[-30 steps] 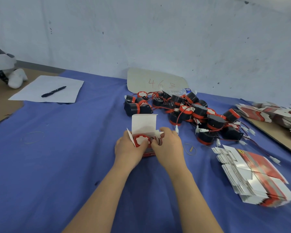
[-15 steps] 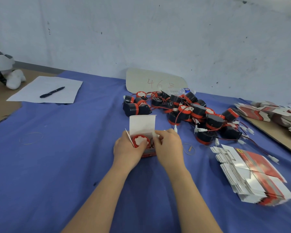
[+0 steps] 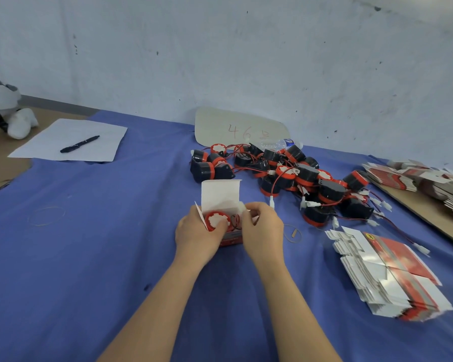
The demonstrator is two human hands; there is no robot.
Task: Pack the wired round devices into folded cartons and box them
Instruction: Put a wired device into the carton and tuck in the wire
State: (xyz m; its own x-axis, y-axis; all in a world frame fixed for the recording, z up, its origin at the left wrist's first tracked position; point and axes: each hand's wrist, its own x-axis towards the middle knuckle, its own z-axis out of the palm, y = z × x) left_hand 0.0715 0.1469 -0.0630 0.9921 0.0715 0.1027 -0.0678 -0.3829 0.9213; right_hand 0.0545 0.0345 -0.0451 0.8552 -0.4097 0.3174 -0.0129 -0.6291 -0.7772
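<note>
Head view: open carton [image 3: 220, 195] mid blue cloth [image 3: 102, 257], lid flap upright, round device [image 3: 217, 220] inside; left hand [image 3: 198, 232] curled round carton, thumb on device; right hand [image 3: 263, 228] pinches carton side flap; device pile [image 3: 309, 178] just behind, flat cartons [image 3: 392, 278] at right

Right hand [image 3: 262, 231] lifted off the wire [image 3: 235, 221] since a second ago, thumb and forefinger now pinching the carton [image 3: 220, 192] by its right side flap [image 3: 242, 207], left hand [image 3: 196, 236] thumb moved onto the near rim of the round device [image 3: 216, 220], wire now coiled inside the carton.
</note>
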